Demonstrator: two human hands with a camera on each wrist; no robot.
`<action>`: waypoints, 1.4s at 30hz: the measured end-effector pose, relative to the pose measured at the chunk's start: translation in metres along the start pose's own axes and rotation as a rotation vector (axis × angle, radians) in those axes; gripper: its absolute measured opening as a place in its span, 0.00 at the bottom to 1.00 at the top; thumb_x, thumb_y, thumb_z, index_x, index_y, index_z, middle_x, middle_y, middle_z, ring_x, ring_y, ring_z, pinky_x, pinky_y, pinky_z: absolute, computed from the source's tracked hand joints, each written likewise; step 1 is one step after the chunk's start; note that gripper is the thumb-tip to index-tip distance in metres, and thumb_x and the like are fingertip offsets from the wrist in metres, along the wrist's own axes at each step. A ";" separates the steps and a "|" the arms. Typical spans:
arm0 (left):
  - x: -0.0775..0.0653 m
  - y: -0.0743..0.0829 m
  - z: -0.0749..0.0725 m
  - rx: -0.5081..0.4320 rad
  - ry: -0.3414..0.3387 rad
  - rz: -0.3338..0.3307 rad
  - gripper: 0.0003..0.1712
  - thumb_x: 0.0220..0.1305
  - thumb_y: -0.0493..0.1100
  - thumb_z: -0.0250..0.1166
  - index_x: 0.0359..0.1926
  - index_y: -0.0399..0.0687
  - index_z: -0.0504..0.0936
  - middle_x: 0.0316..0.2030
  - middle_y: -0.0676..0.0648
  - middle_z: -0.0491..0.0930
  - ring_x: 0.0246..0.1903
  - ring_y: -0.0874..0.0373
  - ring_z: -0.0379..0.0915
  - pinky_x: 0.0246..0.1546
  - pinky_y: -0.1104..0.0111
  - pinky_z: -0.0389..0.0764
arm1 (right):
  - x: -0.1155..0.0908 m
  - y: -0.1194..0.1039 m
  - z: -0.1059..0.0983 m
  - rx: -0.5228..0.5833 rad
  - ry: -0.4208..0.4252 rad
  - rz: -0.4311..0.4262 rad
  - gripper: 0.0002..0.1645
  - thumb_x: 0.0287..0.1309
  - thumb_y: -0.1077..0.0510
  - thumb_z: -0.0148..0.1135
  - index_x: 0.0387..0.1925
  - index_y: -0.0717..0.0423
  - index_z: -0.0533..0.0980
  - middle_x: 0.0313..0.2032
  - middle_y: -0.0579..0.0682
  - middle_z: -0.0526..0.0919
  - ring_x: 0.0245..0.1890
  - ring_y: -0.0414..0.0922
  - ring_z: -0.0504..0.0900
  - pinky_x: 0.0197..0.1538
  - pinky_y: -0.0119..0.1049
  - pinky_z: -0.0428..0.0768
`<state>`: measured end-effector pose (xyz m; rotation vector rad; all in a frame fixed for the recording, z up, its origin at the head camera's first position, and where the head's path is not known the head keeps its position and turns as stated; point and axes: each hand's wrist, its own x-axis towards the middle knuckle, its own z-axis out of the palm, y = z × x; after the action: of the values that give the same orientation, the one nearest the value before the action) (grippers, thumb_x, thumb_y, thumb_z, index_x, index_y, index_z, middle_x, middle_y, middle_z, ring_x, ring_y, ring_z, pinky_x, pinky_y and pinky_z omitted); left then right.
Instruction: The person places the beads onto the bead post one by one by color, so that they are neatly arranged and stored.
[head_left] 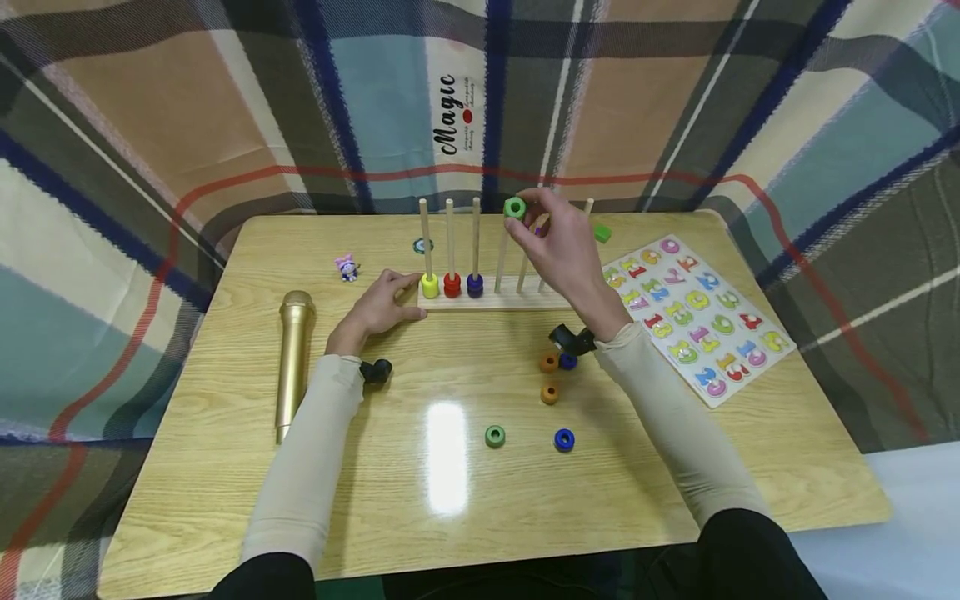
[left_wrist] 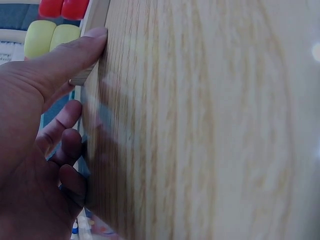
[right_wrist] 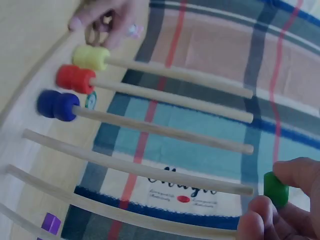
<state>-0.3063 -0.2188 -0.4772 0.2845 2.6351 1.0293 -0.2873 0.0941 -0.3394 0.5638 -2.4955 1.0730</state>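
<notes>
Green bead [right_wrist: 276, 189] pinched in the person's right hand [head_left: 558, 242], just off the fourth peg's tip [head_left: 506, 233]. Left hand [head_left: 382, 304] grips the wooden rack [head_left: 495, 303] at its nine o'clock end. From the rack: loose green ring [head_left: 494, 445] at six, number sheet [head_left: 701, 317] near three.

Beige sleeves [head_left: 303, 467], black upper sleeves [head_left: 757, 554]

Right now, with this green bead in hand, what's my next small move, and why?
Probably lower the green bead onto the fourth peg from the left: your right hand pinches it near that bare peg's tip, beads sit on the three pegs to its left, and your left hand holds the base.
</notes>
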 end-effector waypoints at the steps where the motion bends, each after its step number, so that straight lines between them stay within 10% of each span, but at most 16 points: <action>1: 0.000 0.000 0.001 0.001 0.001 0.002 0.46 0.74 0.48 0.71 0.85 0.52 0.60 0.69 0.34 0.61 0.73 0.34 0.59 0.75 0.39 0.59 | 0.004 -0.001 0.000 -0.002 0.012 -0.001 0.19 0.74 0.55 0.68 0.59 0.62 0.81 0.40 0.55 0.86 0.34 0.49 0.83 0.38 0.36 0.78; 19: 0.000 0.005 0.001 0.010 0.005 -0.001 0.46 0.74 0.48 0.71 0.85 0.52 0.60 0.68 0.36 0.62 0.72 0.35 0.60 0.75 0.39 0.60 | 0.011 0.007 0.007 -0.102 -0.160 0.152 0.32 0.78 0.44 0.62 0.72 0.60 0.76 0.17 0.48 0.79 0.15 0.42 0.75 0.23 0.36 0.65; 24: 0.001 0.006 0.000 0.004 -0.009 0.002 0.45 0.74 0.49 0.70 0.85 0.53 0.60 0.69 0.35 0.62 0.72 0.35 0.60 0.75 0.38 0.60 | -0.019 0.001 0.004 -0.121 -0.111 0.049 0.31 0.77 0.45 0.63 0.71 0.58 0.76 0.24 0.50 0.82 0.16 0.43 0.70 0.24 0.37 0.64; 27: 0.002 0.006 -0.002 0.004 -0.010 0.006 0.45 0.74 0.49 0.71 0.85 0.54 0.60 0.69 0.36 0.62 0.72 0.36 0.60 0.75 0.39 0.60 | -0.054 -0.009 0.005 -0.160 -0.249 -0.060 0.24 0.75 0.47 0.66 0.61 0.59 0.81 0.28 0.50 0.86 0.17 0.41 0.72 0.23 0.35 0.68; 35: 0.000 0.003 -0.004 0.013 -0.009 0.008 0.45 0.74 0.48 0.71 0.85 0.52 0.60 0.69 0.36 0.62 0.72 0.36 0.59 0.75 0.39 0.60 | -0.145 -0.021 0.030 -0.255 -0.948 -0.107 0.30 0.64 0.41 0.77 0.59 0.53 0.80 0.34 0.44 0.82 0.27 0.37 0.75 0.29 0.32 0.74; 42: -0.004 -0.002 -0.001 -0.002 -0.015 -0.012 0.46 0.74 0.49 0.71 0.85 0.54 0.59 0.70 0.36 0.61 0.74 0.35 0.58 0.75 0.38 0.59 | -0.162 -0.015 0.042 -0.159 -0.902 -0.142 0.12 0.67 0.54 0.75 0.45 0.53 0.82 0.36 0.44 0.83 0.30 0.36 0.79 0.33 0.29 0.79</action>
<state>-0.3032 -0.2225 -0.4768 0.2746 2.6188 1.0215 -0.1493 0.0880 -0.4343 1.3920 -3.1556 0.6162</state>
